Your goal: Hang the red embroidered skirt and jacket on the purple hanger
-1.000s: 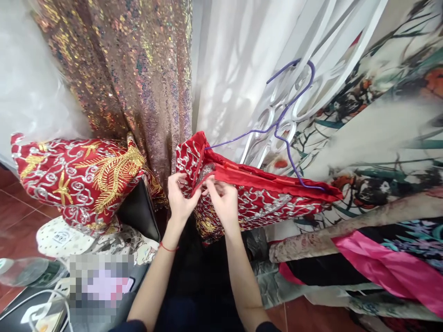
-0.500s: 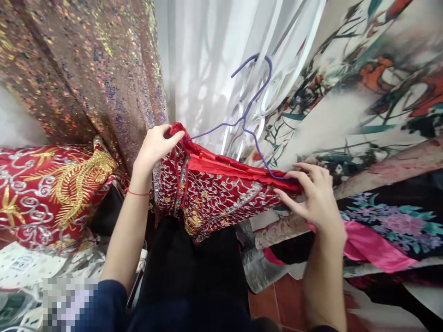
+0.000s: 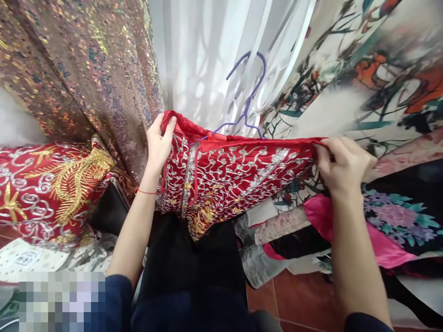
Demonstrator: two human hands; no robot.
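Observation:
A red skirt-like garment [image 3: 238, 175] with silver and gold embroidery is stretched out in front of me by its upper edge. My left hand [image 3: 159, 140] pinches the left end of that edge between thumb and fingers. At the opposite end, my right hand [image 3: 344, 163] grips the same red edge in curled fingers. A purple wire hanger [image 3: 246, 113] rises from inside the garment, its hook upright above the edge. The hanger's lower ends are hidden by the cloth, and neither hand touches it.
Sequined fabric [image 3: 114, 69] hangs at left, above another red piece with gold embroidery [image 3: 74, 184]. White sheer cloth [image 3: 197, 55] hangs behind. To the right are a floral-printed fabric [image 3: 332, 106] and black cloth with flowers [image 3: 401, 212]. Red tiles [image 3: 294, 295] show below.
My right hand has moved outward to the right and closed on the garment's edge, pulling it taut. The hanger's right side has sunk behind the cloth. My left hand shifted slightly up.

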